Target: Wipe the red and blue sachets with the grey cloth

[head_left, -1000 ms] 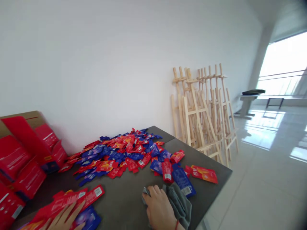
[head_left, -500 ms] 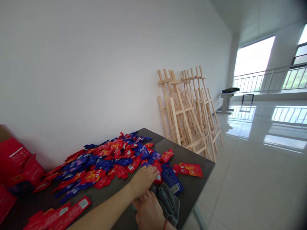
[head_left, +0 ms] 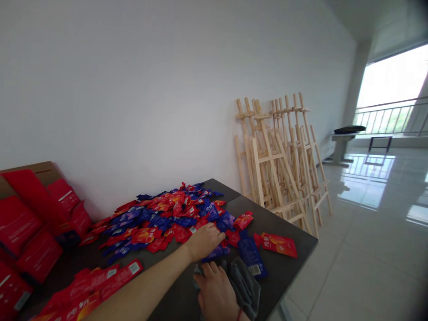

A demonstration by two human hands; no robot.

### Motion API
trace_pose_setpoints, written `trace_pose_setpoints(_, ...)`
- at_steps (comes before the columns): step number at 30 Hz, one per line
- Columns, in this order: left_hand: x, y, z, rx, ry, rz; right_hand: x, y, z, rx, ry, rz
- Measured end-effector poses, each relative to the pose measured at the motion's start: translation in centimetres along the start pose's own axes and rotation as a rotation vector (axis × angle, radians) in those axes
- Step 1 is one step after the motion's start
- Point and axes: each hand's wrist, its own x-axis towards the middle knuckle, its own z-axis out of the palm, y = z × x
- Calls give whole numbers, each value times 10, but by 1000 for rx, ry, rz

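My left hand reaches over the near right end of a heap of red and blue pouches. Its fingers are bunched and curled down over a purple-blue pouch, which shows below the hand; the fingertips are partly hidden. Just nearer to me, my right hand, a red cord at its wrist, is closed on a dark grey cloth whose folds spread out to its right. Beside the cloth lie a flat blue pouch and a red pouch.
Red cartons stand at the table's left. More red pouches lie at the near left. The dark table ends close on the right. Wooden easels lean against the wall beyond it.
The view has turned left, bringing in more of the cartons. My left hand has shifted away from the cloth and right hand, and more of the purple-blue pouch shows beneath it.
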Motion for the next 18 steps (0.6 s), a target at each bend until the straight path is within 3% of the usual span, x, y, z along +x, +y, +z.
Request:
trace_pose_setpoints(5, -70, -26, -28, -436, -52, -491, -3, 0, -2, -10, 2, -33)
trace_pose_setpoints(7, -98, -33, -27, -543, -137, -557, -4, 0, -4, -3, -11, -32)
trace_pose_setpoints(10, -130, -35, -9, -688, -242, -625, -7, -1, -7, 23, -16, -27)
trace_pose_setpoints(15, -138, -13, 29, -775, -248, -724, -10, 1, -6, 47, -30, -133)
trace_pose_setpoints(18, -133, 7, 30, -727, -155, -767, -9, 3, -2, -1, -61, -158)
